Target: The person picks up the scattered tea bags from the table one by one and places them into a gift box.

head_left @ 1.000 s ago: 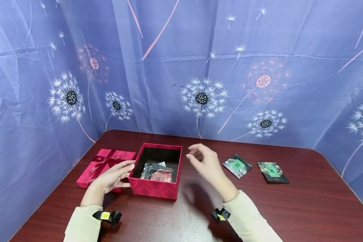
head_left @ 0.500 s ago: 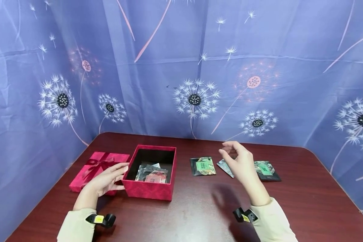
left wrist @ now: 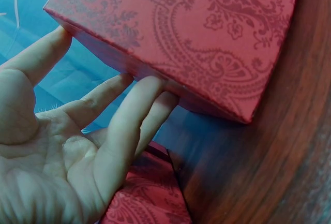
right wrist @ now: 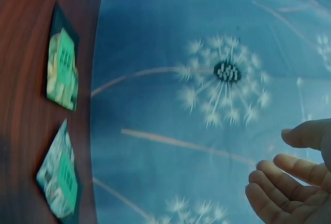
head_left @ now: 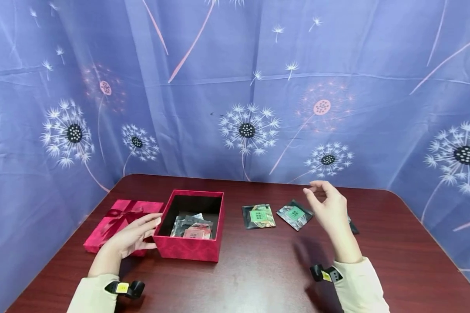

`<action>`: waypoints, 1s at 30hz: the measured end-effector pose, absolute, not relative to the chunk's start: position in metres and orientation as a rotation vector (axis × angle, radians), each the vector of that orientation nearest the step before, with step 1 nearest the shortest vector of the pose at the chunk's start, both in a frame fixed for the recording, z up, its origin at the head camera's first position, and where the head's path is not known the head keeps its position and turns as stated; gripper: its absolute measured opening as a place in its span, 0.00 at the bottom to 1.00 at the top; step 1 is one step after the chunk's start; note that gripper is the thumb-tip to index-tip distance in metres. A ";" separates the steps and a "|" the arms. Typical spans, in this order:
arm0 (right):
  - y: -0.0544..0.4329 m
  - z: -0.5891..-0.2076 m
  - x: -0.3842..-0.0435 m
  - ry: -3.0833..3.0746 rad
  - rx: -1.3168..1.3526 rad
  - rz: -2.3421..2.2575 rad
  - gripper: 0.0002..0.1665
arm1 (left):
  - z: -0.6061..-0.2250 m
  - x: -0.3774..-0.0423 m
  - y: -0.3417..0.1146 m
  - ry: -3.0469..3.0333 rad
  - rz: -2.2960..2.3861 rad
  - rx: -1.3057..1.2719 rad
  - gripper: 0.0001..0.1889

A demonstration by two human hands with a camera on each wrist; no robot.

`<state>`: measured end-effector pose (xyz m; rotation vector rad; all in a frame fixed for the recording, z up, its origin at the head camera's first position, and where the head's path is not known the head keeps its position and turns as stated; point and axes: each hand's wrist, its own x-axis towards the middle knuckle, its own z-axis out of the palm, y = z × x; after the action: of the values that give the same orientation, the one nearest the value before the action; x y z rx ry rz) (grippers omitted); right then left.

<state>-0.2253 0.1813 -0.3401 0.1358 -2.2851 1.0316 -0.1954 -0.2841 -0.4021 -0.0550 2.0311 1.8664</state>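
L grip spread agst red box; R grip loose nr green-label sachet

Lid left of box; packed sachets inside; loose sachets right, on table; curtain behind.

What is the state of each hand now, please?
Left hand: open, touching the side of the red box.
Right hand: open, holding nothing.

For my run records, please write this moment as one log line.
left hand: touches red box | box: open, packets inside | lid: off | right hand: raised, holds nothing
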 end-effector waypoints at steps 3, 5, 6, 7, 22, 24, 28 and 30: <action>0.190 -0.342 -0.229 -2.305 0.077 1.026 0.12 | -0.403 -0.195 -0.286 2.039 1.857 -0.058 0.38; 0.196 -0.344 -0.232 -2.318 0.041 1.023 0.12 | -0.403 -0.195 -0.286 2.041 1.851 -0.055 0.38; 0.198 -0.345 -0.234 -2.324 0.022 1.023 0.12 | -0.403 -0.195 -0.286 2.041 1.850 -0.052 0.38; 0.201 -0.346 -0.236 -2.327 0.006 1.021 0.12 | -0.403 -0.195 -0.286 2.042 1.849 -0.051 0.37; 0.235 -0.376 -0.256 -2.438 -0.163 0.986 0.15 | -0.402 -0.198 -0.285 2.042 1.846 -0.025 0.37; 0.238 -0.380 -0.257 -2.464 -0.173 0.979 0.16 | -0.402 -0.197 -0.285 2.041 1.846 -0.031 0.37; 0.244 -0.386 -0.259 -2.525 -0.194 0.965 0.18 | -0.402 -0.197 -0.285 2.037 1.845 -0.048 0.37; 0.246 -0.389 -0.260 -2.571 -0.211 0.949 0.19 | -0.402 -0.197 -0.285 2.037 1.844 -0.052 0.37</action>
<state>-0.2601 0.2464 -0.3894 -0.2107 -2.5709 0.9495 -0.1967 -0.2852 -0.4019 -0.0520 2.0365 1.8439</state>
